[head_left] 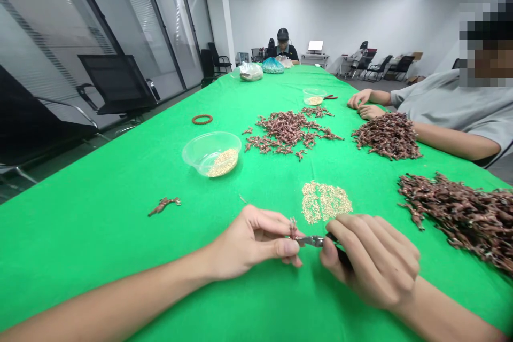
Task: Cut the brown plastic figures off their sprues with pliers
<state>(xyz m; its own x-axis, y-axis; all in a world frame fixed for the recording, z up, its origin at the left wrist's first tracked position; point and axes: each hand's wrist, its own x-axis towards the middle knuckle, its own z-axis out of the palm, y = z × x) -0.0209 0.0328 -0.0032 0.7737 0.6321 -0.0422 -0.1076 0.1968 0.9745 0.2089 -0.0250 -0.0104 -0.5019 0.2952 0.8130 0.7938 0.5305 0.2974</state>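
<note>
Above cloth (100,214), left hand (252,244): pinches figurine (293,230).
Right hand (372,259): curled closed round pliers (315,241), tips at figurine.
Beyond right hand: beads (334,201).

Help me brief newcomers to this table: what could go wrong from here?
The pliers in the right hand work very close to the left hand, so a slip might nip it. The small brown piece offers little to grip and could twist loose. The gold bits lie loose just beyond the right hand, so a careless sweep might scatter them.
</note>
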